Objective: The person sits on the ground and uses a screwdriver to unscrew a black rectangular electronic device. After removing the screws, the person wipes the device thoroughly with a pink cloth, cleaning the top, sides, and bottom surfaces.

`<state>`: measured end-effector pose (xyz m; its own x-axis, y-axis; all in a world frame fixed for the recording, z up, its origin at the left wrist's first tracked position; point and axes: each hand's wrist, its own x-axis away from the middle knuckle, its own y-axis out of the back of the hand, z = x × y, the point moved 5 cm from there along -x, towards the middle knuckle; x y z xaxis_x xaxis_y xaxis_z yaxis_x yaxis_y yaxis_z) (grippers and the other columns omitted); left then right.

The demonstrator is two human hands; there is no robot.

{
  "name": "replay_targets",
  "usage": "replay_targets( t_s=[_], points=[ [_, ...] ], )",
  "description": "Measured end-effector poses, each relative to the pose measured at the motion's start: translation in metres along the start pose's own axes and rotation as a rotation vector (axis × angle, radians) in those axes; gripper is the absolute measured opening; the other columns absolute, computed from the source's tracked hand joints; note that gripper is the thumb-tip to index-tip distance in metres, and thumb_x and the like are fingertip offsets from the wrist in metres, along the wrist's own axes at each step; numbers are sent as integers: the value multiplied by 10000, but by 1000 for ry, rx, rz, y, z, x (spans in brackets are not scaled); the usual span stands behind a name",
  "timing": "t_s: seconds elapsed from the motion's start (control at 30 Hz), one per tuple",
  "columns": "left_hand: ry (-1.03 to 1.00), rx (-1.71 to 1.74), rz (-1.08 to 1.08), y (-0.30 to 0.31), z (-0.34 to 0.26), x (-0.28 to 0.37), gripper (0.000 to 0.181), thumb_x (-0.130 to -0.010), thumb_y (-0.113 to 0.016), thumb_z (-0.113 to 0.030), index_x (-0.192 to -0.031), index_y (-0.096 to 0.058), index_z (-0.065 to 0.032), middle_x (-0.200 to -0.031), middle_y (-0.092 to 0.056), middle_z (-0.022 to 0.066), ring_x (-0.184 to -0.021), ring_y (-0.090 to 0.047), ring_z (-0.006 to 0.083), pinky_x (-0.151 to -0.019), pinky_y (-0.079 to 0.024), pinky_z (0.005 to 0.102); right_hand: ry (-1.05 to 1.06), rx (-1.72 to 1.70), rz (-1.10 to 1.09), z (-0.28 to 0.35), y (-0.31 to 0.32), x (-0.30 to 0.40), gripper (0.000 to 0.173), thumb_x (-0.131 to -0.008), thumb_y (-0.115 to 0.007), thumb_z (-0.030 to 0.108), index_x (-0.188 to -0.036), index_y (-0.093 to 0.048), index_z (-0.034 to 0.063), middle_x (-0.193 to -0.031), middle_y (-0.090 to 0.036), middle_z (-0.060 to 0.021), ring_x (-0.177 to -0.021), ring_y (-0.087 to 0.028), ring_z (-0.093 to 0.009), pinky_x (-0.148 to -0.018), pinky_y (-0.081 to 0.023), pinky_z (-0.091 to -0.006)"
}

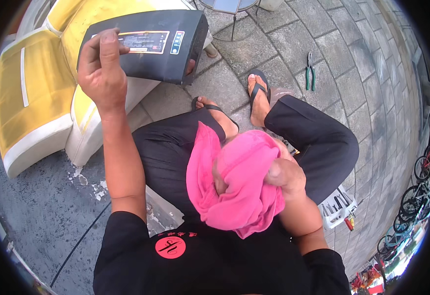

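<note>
My right hand (287,175) grips a bunched pink cloth (242,177), held up before my chest, its folds hanging over the fingers. At the upper left, my left hand (106,68) is raised beside a black box-like case (145,68) with printed labels. Its thumb and fingers are bent over the near left part of the case; whether they touch or hold it is not clear. The case is tilted above a yellow and white moulded seat-like object (34,96), and what bears its weight is partly hidden.
Green-handled pliers (310,79) lie on the grey pavers ahead on the right. A white tray (335,210) of tools stands by my right thigh. A round metal-framed table (233,20) stands at the top. Bicycles (410,202) are far off at the right rim.
</note>
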<state>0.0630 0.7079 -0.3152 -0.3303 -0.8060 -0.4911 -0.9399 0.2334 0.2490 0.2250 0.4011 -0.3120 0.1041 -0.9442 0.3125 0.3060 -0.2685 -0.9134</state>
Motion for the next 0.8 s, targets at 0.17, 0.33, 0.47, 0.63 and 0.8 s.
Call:
replay_targets(
  t_s=[0.17,0.33,0.47,0.63,0.8],
  points=[
    [18,-334,-52,-16,45,-8,308,-1090,-777,-273,-1206,-779,12,-1025,-793,42,-919,-724,111,-874,-581,280,-10,-62,87,10,-12,8,668,-888,-842,235,-1449,-648,-72,-1333,-753,-134,-1243,-714,-245,-1142,-504,-370],
    [43,-289,-69,-14,48,-5,301,-1086,-779,-269,-1153,-789,24,-989,-797,47,-884,-718,103,-817,-579,268,-39,-191,-23,12,1,-2,647,-948,-793,244,-1479,-619,-82,-1301,-751,-136,-1215,-722,-243,-1123,-521,-381],
    [23,-352,-44,-15,55,-6,340,-1064,-800,-315,-1142,-799,15,-1000,-801,67,-891,-730,131,-841,-584,290,73,-205,-114,11,15,-26,540,-1043,-698,265,-1449,-619,-84,-1257,-754,-151,-1133,-744,-241,-1037,-574,-386],
    [-28,-461,42,-19,52,-13,334,-1038,-809,-323,-1114,-810,2,-1005,-801,139,-894,-732,248,-847,-586,379,151,-191,-197,-1,49,-48,423,-1097,-650,231,-1409,-603,-50,-1225,-756,-173,-1037,-781,-258,-930,-641,-388],
    [-285,-582,174,-24,39,-18,252,-1046,-762,-283,-1126,-826,-53,-1102,-815,140,-1044,-748,349,-992,-571,436,290,-25,-367,5,89,-93,248,-1090,-684,164,-1280,-666,6,-1138,-765,-108,-988,-777,-206,-905,-651,-373]
  ],
)
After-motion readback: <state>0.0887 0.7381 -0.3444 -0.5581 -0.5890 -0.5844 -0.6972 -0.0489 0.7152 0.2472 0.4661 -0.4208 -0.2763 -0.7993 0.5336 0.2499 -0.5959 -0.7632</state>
